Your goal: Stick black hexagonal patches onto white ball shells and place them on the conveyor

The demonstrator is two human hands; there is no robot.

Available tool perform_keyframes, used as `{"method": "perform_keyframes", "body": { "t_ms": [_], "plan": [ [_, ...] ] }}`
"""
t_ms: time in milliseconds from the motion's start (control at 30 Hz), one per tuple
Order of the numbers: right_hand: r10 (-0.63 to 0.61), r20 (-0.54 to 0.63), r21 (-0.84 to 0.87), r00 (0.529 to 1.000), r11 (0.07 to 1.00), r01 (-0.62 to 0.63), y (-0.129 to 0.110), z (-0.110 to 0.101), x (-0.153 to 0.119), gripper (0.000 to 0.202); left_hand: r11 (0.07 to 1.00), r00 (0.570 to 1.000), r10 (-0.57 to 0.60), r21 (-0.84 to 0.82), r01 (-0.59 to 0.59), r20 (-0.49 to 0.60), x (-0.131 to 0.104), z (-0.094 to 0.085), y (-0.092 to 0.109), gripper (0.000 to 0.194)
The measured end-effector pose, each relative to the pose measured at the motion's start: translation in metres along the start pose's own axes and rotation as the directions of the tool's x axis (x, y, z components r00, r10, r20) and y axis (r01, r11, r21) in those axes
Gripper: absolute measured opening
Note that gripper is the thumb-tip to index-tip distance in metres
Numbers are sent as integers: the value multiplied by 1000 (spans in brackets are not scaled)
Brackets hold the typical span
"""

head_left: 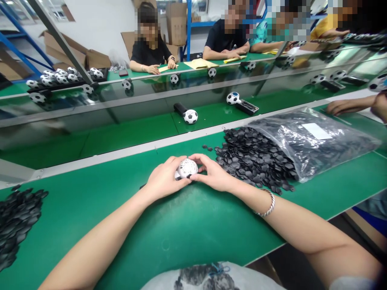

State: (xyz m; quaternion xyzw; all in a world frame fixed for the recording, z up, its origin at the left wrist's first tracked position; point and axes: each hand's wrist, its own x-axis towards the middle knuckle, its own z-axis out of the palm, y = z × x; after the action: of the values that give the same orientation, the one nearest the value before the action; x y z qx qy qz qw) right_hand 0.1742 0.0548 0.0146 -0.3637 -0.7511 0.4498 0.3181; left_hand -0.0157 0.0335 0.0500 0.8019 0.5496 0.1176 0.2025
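- A heap of black pieces (16,219) lies at the far left of the green table (181,229)
- The left hand (165,179) curls around a white ball (187,168) near the table's middle; the right hand (213,174) closes on its other side; both grip it
- Just right, a loose pile of black pieces (256,159) spills from a clear bag (314,141)
- Behind, a finished black-and-white ball (190,116) sits on the conveyor

Green-topped benches (187,225) flank a conveyor (136,133), with blue shelving (189,28), cardboard boxes (177,22) and a white wall (102,24) behind.
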Motion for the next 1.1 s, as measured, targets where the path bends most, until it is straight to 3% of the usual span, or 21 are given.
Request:
{"method": "perform_keyframes", "body": {
  "t_ms": [267,433,500,533,633,733,900,967,1000,1100],
  "plan": [
    [24,-52,-7,998,1000,-25,-5,6,-1,47,1000,999,5,-9,-6,-45,0,0,0,54],
    [-55,-41,-154,998,987,48,7,-19,15,32,1000,1000,12,6,-12,-19,-1,0,1,57],
    [-98,-170,-413,981,911,20,17,-38,24,24,999,1000,29,33,-29,-10,-1,0,0,58],
    [-114,-220,-557,969,830,-29,21,-46,27,22,998,999,43,54,-43,-11,-1,-1,-1,58],
    [-56,-180,-822,982,557,-119,27,-61,29,17,987,995,100,126,-97,-17,-1,-2,-4,58],
    [18,-88,-886,996,455,-86,21,-60,24,14,973,989,145,189,-134,-42,0,-4,-8,62],
    [0,-71,-925,997,375,-66,15,-53,20,18,959,979,198,216,-184,-41,0,-4,-14,68],
    [-22,-74,-919,997,390,-60,14,-54,20,19,961,978,207,198,-195,-40,0,-4,-16,67],
    [-38,-77,-895,996,443,-53,13,-53,19,18,962,977,210,184,-199,-40,1,-4,-17,66],
    [-57,-75,-666,996,746,-7,4,-48,14,13,962,973,231,155,-225,-19,3,-4,-20,65]
  ]
}}
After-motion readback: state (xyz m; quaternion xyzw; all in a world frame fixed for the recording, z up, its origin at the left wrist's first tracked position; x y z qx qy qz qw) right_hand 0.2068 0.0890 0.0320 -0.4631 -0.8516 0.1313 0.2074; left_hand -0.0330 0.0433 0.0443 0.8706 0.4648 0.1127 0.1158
